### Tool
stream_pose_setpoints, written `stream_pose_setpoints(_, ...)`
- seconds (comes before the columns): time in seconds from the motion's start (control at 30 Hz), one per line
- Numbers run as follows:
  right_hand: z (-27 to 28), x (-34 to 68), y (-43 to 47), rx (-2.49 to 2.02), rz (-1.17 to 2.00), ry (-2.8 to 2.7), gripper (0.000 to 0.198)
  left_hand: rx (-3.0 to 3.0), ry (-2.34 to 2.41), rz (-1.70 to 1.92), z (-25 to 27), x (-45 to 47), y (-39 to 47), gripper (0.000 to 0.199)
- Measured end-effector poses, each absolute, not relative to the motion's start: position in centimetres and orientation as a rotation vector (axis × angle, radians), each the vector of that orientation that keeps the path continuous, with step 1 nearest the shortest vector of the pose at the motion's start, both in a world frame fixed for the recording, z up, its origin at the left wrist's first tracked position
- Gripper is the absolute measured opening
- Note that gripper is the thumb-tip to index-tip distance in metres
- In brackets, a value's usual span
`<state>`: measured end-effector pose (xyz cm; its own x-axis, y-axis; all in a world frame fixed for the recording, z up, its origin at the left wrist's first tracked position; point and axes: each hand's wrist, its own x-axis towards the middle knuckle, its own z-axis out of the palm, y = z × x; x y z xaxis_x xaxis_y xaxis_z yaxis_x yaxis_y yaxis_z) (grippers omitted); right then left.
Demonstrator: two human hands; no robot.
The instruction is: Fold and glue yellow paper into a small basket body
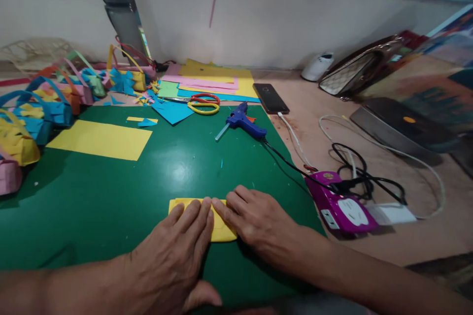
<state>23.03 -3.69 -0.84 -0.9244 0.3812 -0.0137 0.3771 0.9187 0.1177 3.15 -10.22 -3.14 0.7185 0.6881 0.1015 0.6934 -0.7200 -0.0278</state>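
A folded piece of yellow paper (223, 232) lies on the green board in front of me. My left hand (173, 243) presses down on its left and middle part, fingers stretched out flat and the thumb resting lower on the board. At the paper's right end is my right hand (256, 219), its fingers curled together and the index reaching toward the left fingertips. The right thumb is hidden. Both hands cover much of the paper. Farther left lies a flat yellow paper sheet (103, 139), untouched.
Beyond my hands are a blue glue gun (244, 122), scissors (203, 102) and stacked colored paper (218, 78). Several small paper baskets (55, 108) stand at left. A phone (271, 98), purple power strip (342, 204) and tangled cables (364, 177) occupy the right side.
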Motion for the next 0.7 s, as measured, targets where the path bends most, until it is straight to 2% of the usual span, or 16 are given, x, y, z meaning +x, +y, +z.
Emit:
stream_pose_setpoints(0.27,-1.4,22.5,-4.2,0.658,0.397,2.975,0.027,-2.768,-1.233,-0.218,-3.7,2.7,-10.3,0.094)
stream_pose_setpoints(0.7,-1.6,25.0,-4.1,0.603,0.375,2.984,0.022,-2.609,-1.138,-0.422,-3.9,0.1,-10.7,0.087)
